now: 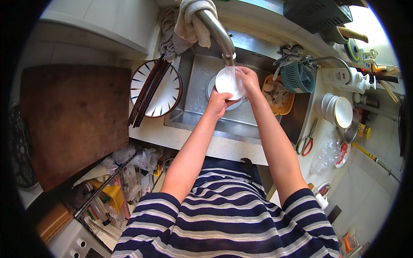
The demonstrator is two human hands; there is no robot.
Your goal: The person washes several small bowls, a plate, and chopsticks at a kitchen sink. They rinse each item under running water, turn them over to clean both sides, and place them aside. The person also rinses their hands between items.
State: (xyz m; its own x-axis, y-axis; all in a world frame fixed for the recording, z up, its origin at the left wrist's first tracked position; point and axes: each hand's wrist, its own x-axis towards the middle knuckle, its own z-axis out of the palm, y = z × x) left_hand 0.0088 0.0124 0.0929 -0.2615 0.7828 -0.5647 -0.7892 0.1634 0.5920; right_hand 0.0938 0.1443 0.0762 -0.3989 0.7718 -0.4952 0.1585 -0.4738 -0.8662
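Observation:
Water runs from the metal faucet (219,30) into a white bowl (222,82), which both my hands hold over the stainless steel sink (198,80). My left hand (219,101) grips the bowl's lower left rim, thumb on the edge. My right hand (249,80) holds its right side. Beneath the bowl, a round pale thing, partly hidden, lies in the basin. A plate with a striped rim (164,96) rests left of the sink, with several dark chopsticks (150,92) across it. Stacked white bowls (343,112) stand on the counter at the right.
A yellow basket (288,104) and a blue utensil basket (297,77) are at the sink's right side. Red-handled scissors (305,145) and a plastic bag (326,154) lie on the right counter. A large wooden board (77,119) is at the left. A cloth (201,37) hangs around the faucet.

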